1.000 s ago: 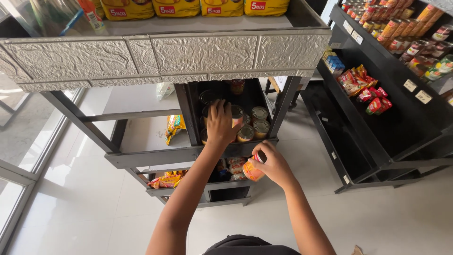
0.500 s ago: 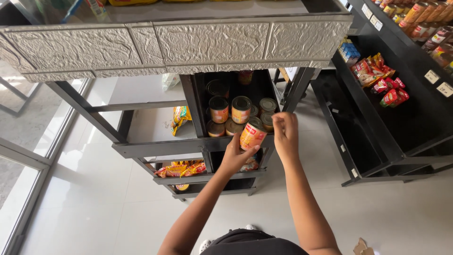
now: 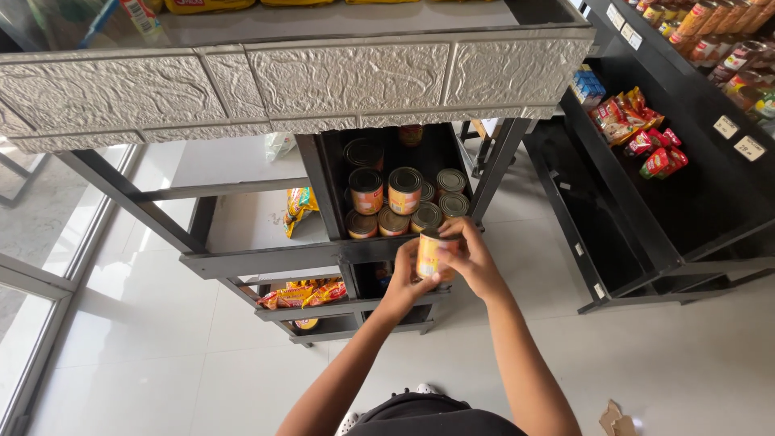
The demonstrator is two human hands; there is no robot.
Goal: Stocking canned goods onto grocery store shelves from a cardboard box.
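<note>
Both of my hands hold one yellow-orange labelled can [image 3: 429, 253] just in front of the black shelf's front edge [image 3: 266, 260]. My left hand [image 3: 406, 284] cups it from below and the left. My right hand [image 3: 472, 257] wraps its right side and top. Behind it, in the shelf's right compartment, stand several similar cans [image 3: 404, 190], some stacked in two layers, their metal lids facing up.
A grey stone-textured top shelf [image 3: 299, 77] overhangs the rack. Yellow snack packets [image 3: 299, 208] lie in the left compartment and on the lower shelf [image 3: 300, 294]. A black rack [image 3: 646, 202] with red packets [image 3: 638, 133] and jars stands at right. The floor is white tile.
My left hand left the cans on the shelf and came under the can. Both hands with the can shifted to the shelf's front edge.
</note>
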